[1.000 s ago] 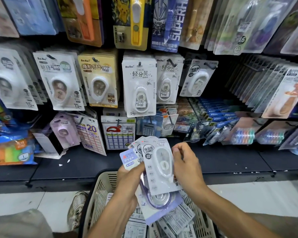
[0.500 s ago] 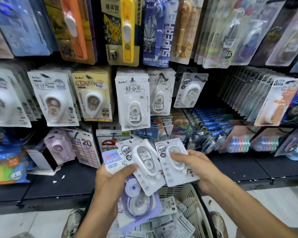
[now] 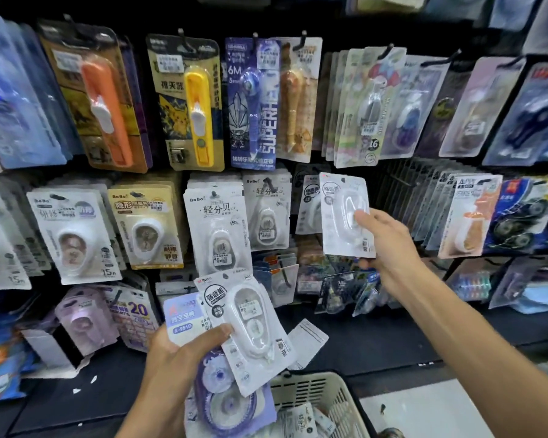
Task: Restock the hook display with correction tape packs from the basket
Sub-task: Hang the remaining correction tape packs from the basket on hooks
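Observation:
My right hand [image 3: 388,245] pinches one white correction tape pack [image 3: 342,210], thumb on its blister, held up just in front of a matching pack [image 3: 307,200] hanging on the middle hook row. My left hand [image 3: 178,358] grips a fanned stack of packs: a white correction tape pack [image 3: 250,327] on top, a purple-labelled pack [image 3: 181,317] behind it and a larger purple tape pack [image 3: 225,403] underneath. The cream plastic basket [image 3: 326,393] sits below my hands with more packs inside.
Hook rows hold many hanging packs: yellow [image 3: 196,102] and orange [image 3: 105,99] items above, white BoBo tape packs [image 3: 217,229] in the middle. A dense row of packs [image 3: 424,210] hangs right of my right hand. A dark shelf ledge [image 3: 377,336] runs below.
My right hand has separated one white pack from the stack and lifted it up and right toward the middle hook row. The left hand keeps the rest; the view has tilted upward.

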`<state>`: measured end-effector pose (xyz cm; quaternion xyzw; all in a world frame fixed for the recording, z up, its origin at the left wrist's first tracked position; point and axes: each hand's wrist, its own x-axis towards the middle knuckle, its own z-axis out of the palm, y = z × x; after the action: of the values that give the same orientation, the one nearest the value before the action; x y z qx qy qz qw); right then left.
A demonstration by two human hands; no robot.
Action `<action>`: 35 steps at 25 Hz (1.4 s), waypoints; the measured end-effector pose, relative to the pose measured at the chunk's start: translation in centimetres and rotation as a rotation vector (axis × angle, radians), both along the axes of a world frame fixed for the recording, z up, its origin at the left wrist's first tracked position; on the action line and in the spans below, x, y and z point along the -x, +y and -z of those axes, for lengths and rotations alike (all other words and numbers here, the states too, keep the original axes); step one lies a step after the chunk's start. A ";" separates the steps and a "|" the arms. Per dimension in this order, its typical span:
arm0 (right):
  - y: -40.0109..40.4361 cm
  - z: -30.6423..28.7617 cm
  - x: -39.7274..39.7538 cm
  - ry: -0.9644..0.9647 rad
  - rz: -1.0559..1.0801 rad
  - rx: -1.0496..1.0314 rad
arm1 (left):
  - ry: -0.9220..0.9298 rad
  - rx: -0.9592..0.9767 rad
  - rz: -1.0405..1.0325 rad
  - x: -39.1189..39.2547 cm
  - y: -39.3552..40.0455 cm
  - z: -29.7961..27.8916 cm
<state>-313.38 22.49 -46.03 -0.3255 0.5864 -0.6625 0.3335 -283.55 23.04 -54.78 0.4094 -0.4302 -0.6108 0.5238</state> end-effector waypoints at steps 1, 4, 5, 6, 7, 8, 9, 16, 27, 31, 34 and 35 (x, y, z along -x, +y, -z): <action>0.0 0.2 0.2 0.025 0.030 -0.032 | -0.008 0.000 0.004 0.2 -0.1 -0.1; 0.1 1.6 0.5 0.114 0.109 -0.024 | -0.033 0.008 -0.003 0.2 -0.6 -0.7; 0.0 1.8 0.5 0.126 0.126 -0.006 | -0.051 0.017 -0.010 0.2 -0.8 -0.8; -0.1 2.0 0.6 0.126 0.136 0.002 | -0.067 0.024 -0.015 0.1 -1.1 -0.9; -0.4 2.3 0.6 0.096 0.132 -0.006 | -0.080 0.029 -0.020 0.2 -1.4 -1.1; -0.5 3.0 0.5 0.026 0.125 -0.032 | -0.098 0.031 -0.024 0.2 -1.7 -1.0; -0.6 4.2 0.2 -0.040 0.133 -0.088 | -0.121 0.033 -0.028 0.5 -2.1 -0.7; 0.6 21.0 -0.9 1.110 -0.365 -0.765 | -0.355 -0.060 0.000 1.6 -4.2 8.3; -10.8 32.0 1.3 1.853 -0.892 -0.984 | -0.516 -0.196 0.141 2.7 -7.4 17.6; -11.5 31.7 0.8 1.753 -0.750 -0.878 | -0.463 -0.175 0.124 2.9 -7.5 16.5; -9.8 28.2 0.3 1.603 -0.687 -0.725 | -0.452 -0.080 0.187 3.3 -5.6 13.5; -9.2 26.1 0.1 1.528 -0.707 -0.685 | -0.445 -0.037 0.227 3.5 -4.8 12.1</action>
<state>-313.43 13.26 -72.17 -0.7202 0.6786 0.0855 0.1162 -287.04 18.26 -66.86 0.4926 -0.5668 -0.5681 0.3366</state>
